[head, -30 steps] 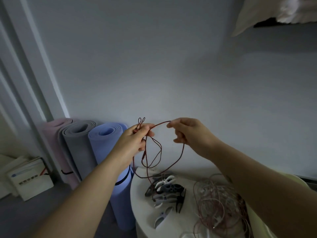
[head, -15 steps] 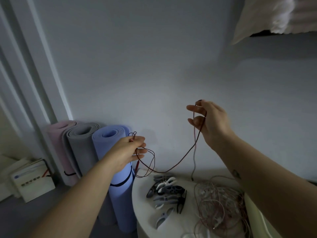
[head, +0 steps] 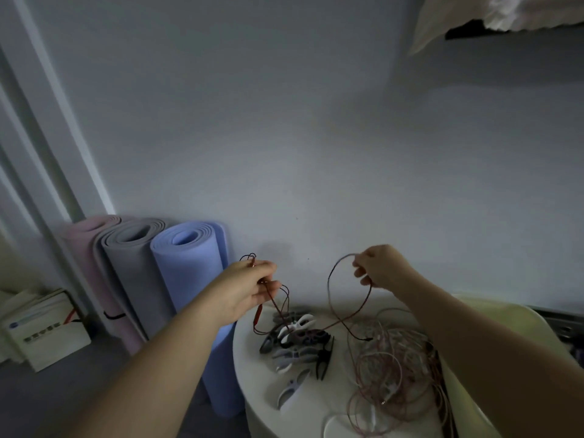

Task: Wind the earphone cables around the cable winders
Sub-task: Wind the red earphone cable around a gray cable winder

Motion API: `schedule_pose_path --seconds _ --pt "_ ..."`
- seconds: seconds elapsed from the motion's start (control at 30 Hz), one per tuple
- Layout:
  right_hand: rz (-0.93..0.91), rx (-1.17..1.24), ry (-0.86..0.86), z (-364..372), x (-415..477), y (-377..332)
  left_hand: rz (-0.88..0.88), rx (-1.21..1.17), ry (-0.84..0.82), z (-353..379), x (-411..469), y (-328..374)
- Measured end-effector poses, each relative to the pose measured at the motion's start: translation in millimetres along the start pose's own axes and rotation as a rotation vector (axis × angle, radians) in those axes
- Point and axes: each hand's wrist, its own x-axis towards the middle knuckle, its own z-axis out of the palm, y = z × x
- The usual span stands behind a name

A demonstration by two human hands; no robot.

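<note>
L hand [head: 249, 289] pinches a bunch of folded loops of the dark red earphone cable [head: 329, 286], held above the table's [head: 251, 374] far left edge. R hand [head: 379, 267] pinches a later stretch, fingers curled on it; an open loop hangs from it. Slack sags across the winder pile [head: 300, 336]; tail end lies at the edge of the pink cable tangle [head: 392, 368]. Risks (my est.): pulling slack may snag a winder or drag the tangle w/ it; a weak L pinch could spill the loops, i.e. restart.

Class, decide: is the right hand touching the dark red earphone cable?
Touching. Head view: the right hand pinches the dark red earphone cable, whose loop arcs from its fingertips.
</note>
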Motion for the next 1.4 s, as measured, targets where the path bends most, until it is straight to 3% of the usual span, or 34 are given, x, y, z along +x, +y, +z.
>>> schedule_pose_path --seconds 0.17,0.27,0.33,0.43,0.6,0.73,0.93,1.03,1.17,1.4 --pt "-0.078 -0.513 -0.038 5 1 20 -0.027 -0.211 -0.06 5 0 -2" --pt "-0.202 -0.151 -0.087 17 -16 3 -0.006 -0.301 -0.106 8 -3 -2" --pt "-0.196 0.159 -0.319 29 -35 -14 0.008 -0.358 -0.13 10 -5 -2" --pt "-0.154 0.239 -0.595 44 -52 -26 0.016 -0.439 -0.147 10 -7 0" --pt "-0.099 0.325 -0.74 47 -58 -35 0.012 -0.476 -0.183 3 -12 2" --pt "-0.179 0.162 -0.562 38 -50 -40 -0.011 -0.416 -0.259 -14 -14 5" --pt "-0.292 0.376 -0.265 20 -46 -62 -0.035 -0.175 -0.162 -43 -10 -4" --pt "-0.344 0.397 -0.177 13 -49 -76 -0.069 0.118 -0.077 -54 -3 -16" --pt "-0.451 0.185 -0.017 5 -53 -93 -0.015 0.553 -0.035 -56 1 -27" --pt "-0.503 0.315 -0.031 4 -58 -113 0.022 0.939 -0.039 -56 6 -32"
